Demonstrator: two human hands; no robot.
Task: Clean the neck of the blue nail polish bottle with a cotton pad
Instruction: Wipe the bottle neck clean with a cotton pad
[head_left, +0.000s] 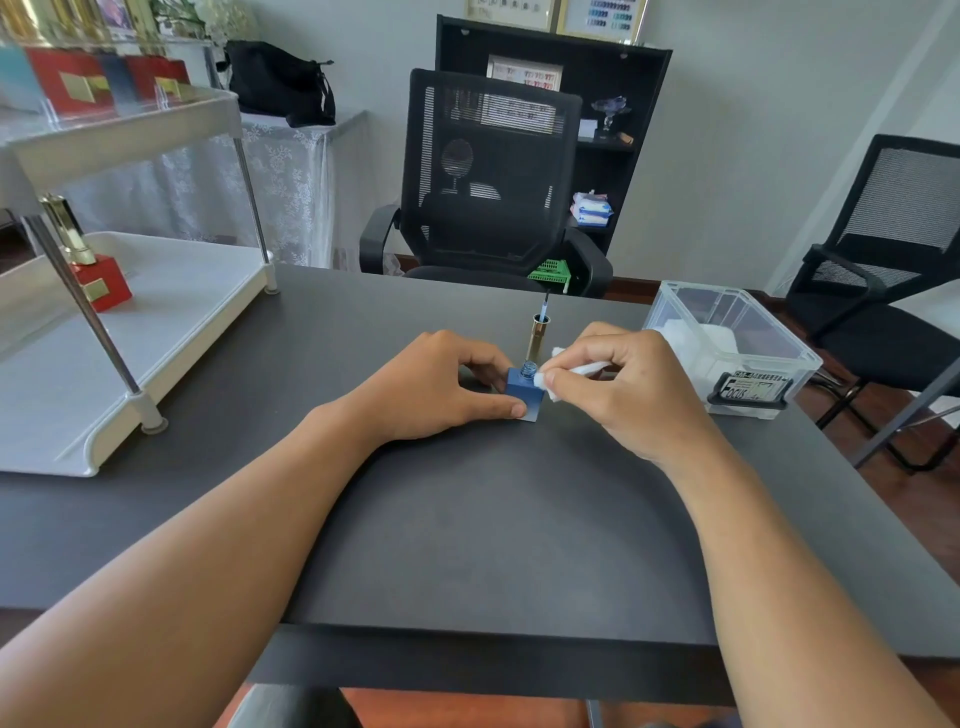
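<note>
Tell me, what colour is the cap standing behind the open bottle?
Gold, with its blue-tipped brush pointing up; the cap shows in the head view.

The table (467, 519) looks matt and dark, and the blue bottle (522, 392) matt too. The far cap (538, 335) shines like gold metal. The right-hand box (769, 358) is clear plastic; the cotton pad (550, 382) looks soft.

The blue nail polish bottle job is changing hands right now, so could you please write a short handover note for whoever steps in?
Left hand: grips the blue nail polish bottle, steadying it upright on the black table.
Right hand: pinches a folded cotton pad against the bottle's open neck.
The gold cap with its brush stands inverted just behind the bottle. Spare pads are in the clear box to the right.
Done: cap off, pad at the neck.
Left: finish wiping the neck.
</note>
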